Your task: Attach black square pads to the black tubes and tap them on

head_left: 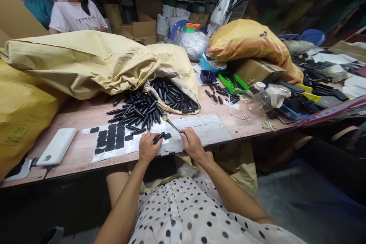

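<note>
The left hand (147, 147) has its thumb and fingers clamped on a black tapered tube (159, 138), held at a slant just above the near edge of the table. The right hand (192, 143) is closed around the handle end of a slim metal rod (174, 126), whose round yellow-green tip points away from the body, up toward the loose tubes (what the tip is made of, I cannot tell). Between the hands, a dark rounded patch (167, 136) lies near the held tube.

Beneath the right hand and rod spreads a flat grey board (206, 127). To the left of the left hand, a white backing sheet (98, 158) carries rows of black rounded-square stickers (111, 137). Beyond both hands sits a heap of black tubes (140, 108), running back into the open mouth of a tan sack (85, 61) that holds more of them.

Farther left, a white power bank (58, 146) with a cable lies beside a bulging yellow sack (25, 114). To the right are a bright green tray (244, 88), a small dark-blue box (204, 77) and scissors (269, 126) near the table edge. Behind the tray, an orange-yellow sack (246, 40) rests on a cardboard carton (257, 71). Across the table is a person in a pale printed T-shirt (77, 17).
</note>
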Motion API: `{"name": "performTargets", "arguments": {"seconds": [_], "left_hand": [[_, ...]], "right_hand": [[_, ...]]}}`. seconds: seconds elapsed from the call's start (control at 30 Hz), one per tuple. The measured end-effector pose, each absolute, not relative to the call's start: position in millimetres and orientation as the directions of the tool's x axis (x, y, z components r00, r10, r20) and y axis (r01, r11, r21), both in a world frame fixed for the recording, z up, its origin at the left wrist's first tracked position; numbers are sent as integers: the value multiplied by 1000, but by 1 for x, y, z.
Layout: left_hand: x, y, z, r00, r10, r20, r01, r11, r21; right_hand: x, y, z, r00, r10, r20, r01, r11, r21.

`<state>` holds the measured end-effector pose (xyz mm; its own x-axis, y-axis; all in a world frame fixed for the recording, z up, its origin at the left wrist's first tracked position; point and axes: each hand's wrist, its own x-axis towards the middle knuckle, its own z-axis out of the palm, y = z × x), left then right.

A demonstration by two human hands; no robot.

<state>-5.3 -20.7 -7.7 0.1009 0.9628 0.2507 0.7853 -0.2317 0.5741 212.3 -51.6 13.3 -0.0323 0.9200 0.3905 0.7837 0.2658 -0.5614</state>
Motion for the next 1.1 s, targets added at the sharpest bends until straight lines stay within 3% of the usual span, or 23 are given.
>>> {"name": "performTargets", "arguments": {"seconds": [0.1, 0.2, 0.5, 0.67, 0.9, 1.1], "left_hand": [[-4, -20, -7, 95, 964, 248, 785, -225, 577], [-4, -19, -7, 100, 965, 242, 777, -227, 587], [-9, -13, -12, 124, 973, 194, 743, -221, 632], [-10, -12, -11, 118, 976, 181, 729, -209, 651], [-10, -13, -9, 130, 978, 166, 713, -208, 670], [-8, -14, -8, 133, 976, 175, 715, -217, 665]], "right_hand": [[209, -72, 16, -16, 955, 296, 670, 230, -705], [207, -85, 14, 1, 972, 237, 620, 185, -763], [202, -97, -4, -61, 935, 350, 670, 298, -680], [202, -97, -8, -82, 933, 350, 756, 287, -589], [199, -99, 1, -110, 946, 306, 679, 297, -672], [197, -97, 0, -133, 940, 316, 678, 318, -662]]}}
